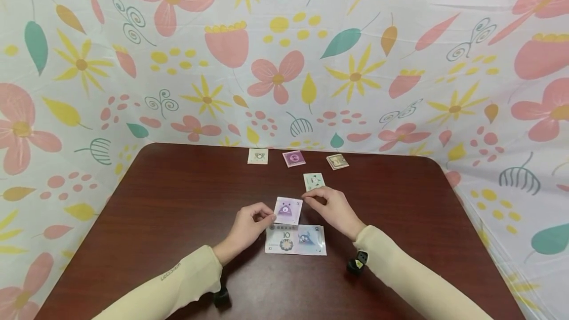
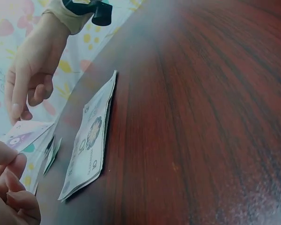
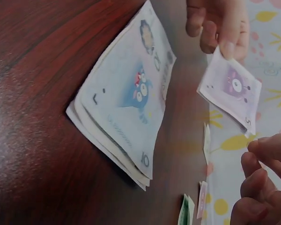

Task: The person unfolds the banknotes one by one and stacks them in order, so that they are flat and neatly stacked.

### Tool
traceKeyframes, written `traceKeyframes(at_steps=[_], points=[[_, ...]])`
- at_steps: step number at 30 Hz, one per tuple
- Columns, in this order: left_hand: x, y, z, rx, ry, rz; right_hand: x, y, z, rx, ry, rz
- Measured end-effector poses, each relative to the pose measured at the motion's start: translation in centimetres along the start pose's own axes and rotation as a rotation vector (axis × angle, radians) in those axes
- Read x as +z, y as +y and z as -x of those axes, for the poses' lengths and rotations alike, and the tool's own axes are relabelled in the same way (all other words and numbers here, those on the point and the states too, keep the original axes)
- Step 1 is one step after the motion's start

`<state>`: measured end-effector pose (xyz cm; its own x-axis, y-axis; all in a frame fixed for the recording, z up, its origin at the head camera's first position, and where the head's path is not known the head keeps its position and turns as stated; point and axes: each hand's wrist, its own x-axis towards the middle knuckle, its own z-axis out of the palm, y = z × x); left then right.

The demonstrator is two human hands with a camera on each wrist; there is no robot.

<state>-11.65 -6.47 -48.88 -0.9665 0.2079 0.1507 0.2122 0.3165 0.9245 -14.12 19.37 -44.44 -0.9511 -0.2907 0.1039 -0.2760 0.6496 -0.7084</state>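
With our left hand [image 1: 242,228] we pinch the purple note [image 1: 288,211] by its lower left corner, above the bench [image 1: 178,191]; its upper right corner is just beside our right hand [image 1: 334,211], fingers loosely curled.

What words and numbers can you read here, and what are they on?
"10" on the blue note
"5" on the purple note in the left hand
Too small or blurred to read: other small print, green note, back-row notes, left sleeve lettering, yellow sticker
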Motion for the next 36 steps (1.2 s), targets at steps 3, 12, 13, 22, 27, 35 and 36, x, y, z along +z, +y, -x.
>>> traceKeyframes(at_steps=[3,12,13,22,27,35,36], points=[[0.1,0.1,-0.1,-0.009,0.017,-0.008,0.2,0.0,0.2,-0.026,0.032,0.014],[0.3,0.3,-0.1,-0.028,0.041,0.019,0.6,-0.2,0.4,-0.097,0.093,0.043],[0.3,0.3,-0.1,-0.029,0.043,0.019,0.7,-0.2,0.4,-0.1,0.098,0.035],[0.5,0.4,0.0,-0.029,0.074,0.041,1.7,-0.8,0.5,0.01,0.05,-0.149],[0.6,0.3,0.1,-0.047,0.078,0.051,2.6,-0.9,0.6,0.062,0.063,-0.194],[0.5,-0.1,0.2,-0.05,0.056,0.049,3.0,-0.7,0.9,0.022,0.127,-0.185],[0.5,0.0,0.2,-0.052,0.05,0.05,3.0,-0.6,0.9,0.012,0.133,-0.181]])
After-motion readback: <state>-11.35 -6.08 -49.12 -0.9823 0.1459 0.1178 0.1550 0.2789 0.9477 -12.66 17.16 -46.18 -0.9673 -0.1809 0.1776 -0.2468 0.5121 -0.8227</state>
